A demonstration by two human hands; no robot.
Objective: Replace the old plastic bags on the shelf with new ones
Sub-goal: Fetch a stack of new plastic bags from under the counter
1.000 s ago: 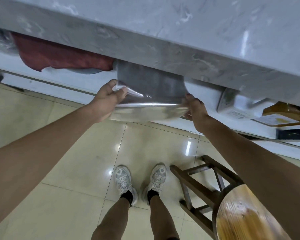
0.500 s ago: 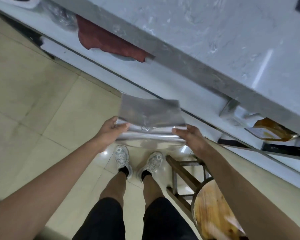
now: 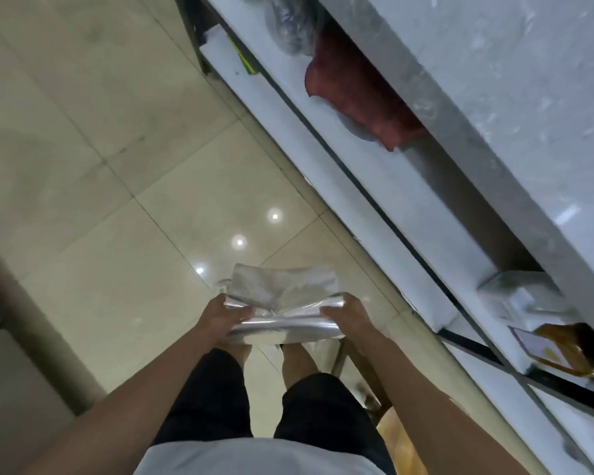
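I hold a flat stack of clear, shiny plastic bags [image 3: 283, 305] in front of my waist, away from the shelf. My left hand [image 3: 225, 318] grips its left edge and my right hand [image 3: 348, 315] grips its right edge. The white shelf [image 3: 374, 186] runs diagonally along the right, under a grey marble counter [image 3: 511, 80]. The bags' far end curls upward above my fingers.
On the shelf lie a dark red cloth [image 3: 354, 87], a crumpled clear bag [image 3: 294, 25], a white box [image 3: 522, 293] and an amber packet [image 3: 570, 347]. A wooden stool [image 3: 374, 389] stands by my right leg. Beige floor tiles [image 3: 117, 149] spread to the left.
Both hands pulled the stack of bags out of the shelf and down toward my waist. The view swung left, so the shelf now runs along the right side.
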